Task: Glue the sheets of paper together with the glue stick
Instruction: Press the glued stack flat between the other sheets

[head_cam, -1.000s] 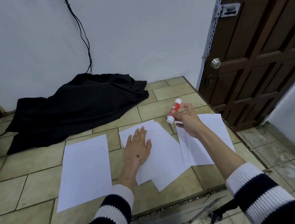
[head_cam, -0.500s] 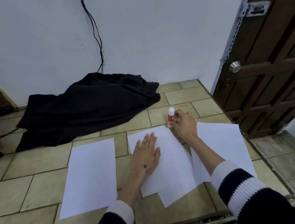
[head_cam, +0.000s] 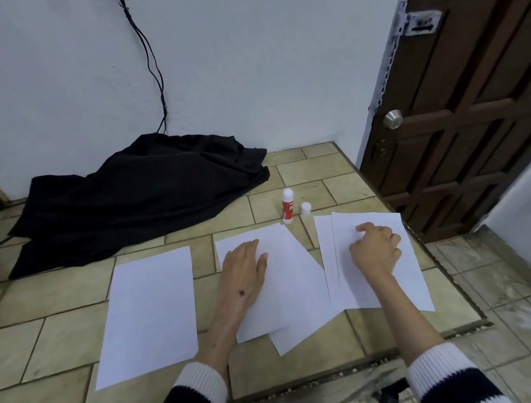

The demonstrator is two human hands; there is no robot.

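The tiled floor (head_cam: 61, 341) carries everything here, with a black cloth (head_cam: 135, 199) heaped against the wall and a brown door (head_cam: 475, 118) to my right. Three groups of white paper lie in front of me: a single sheet (head_cam: 151, 311) on the left, a middle pile (head_cam: 290, 282) of overlapping sheets, and a right pile (head_cam: 384, 287) just beside it. My left hand (head_cam: 243, 274) lies flat, fingers straight, pressing the middle pile so it cannot slide. My right hand (head_cam: 375, 248) rests on the right pile with fingers curled, fingertips on the top sheet; I cannot tell whether it pinches an edge yet. The glue stick (head_cam: 287, 206) stands upright on the floor just beyond the papers, its white cap (head_cam: 305, 208) off and beside it. I judge the step is bringing a sheet over to join the middle pile. To do it well I should lift only one sheet, line its edges up before it touches, and keep my left palm down until then
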